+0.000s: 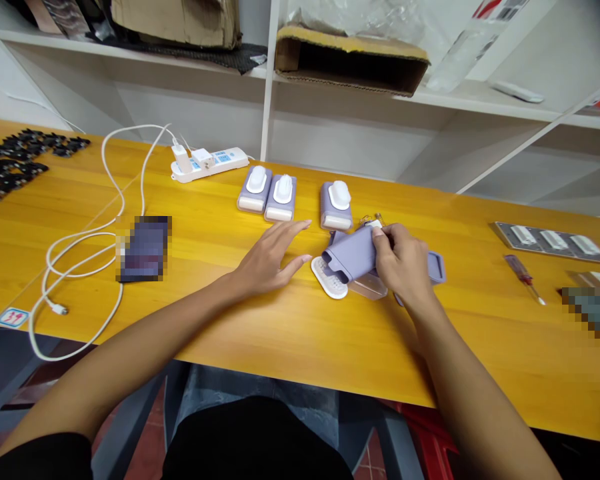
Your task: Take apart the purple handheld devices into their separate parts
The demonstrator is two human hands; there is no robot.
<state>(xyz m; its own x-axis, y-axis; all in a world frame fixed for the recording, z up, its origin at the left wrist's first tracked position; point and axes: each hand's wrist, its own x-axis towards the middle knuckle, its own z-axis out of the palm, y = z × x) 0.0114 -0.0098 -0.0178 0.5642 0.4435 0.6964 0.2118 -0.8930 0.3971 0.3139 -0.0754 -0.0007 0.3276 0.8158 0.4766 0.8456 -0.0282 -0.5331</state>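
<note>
My right hand [403, 260] grips a hollow purple plastic housing [350, 255], tilted above the table with its open end toward the left. Under and around it lie a white oval perforated plate [329, 279], a clear plastic piece [369, 287] and a purple frame [436, 267]. Beside these parts my left hand [275, 259] hovers with fingers apart and nothing in it. Beyond my hands stand purple devices with white knob-like tops: a pair with one on the left [254, 189] and one next to it [281, 198], and a single one [337, 205] further right.
A white power strip [210, 165] with chargers sits at the back, its white cable [105, 240] looping left near a phone [145, 250]. To the right lie a screwdriver [525, 279] and a grey tray of white parts [550, 241]. Black parts [15, 160] cover the far left. Shelves rise behind.
</note>
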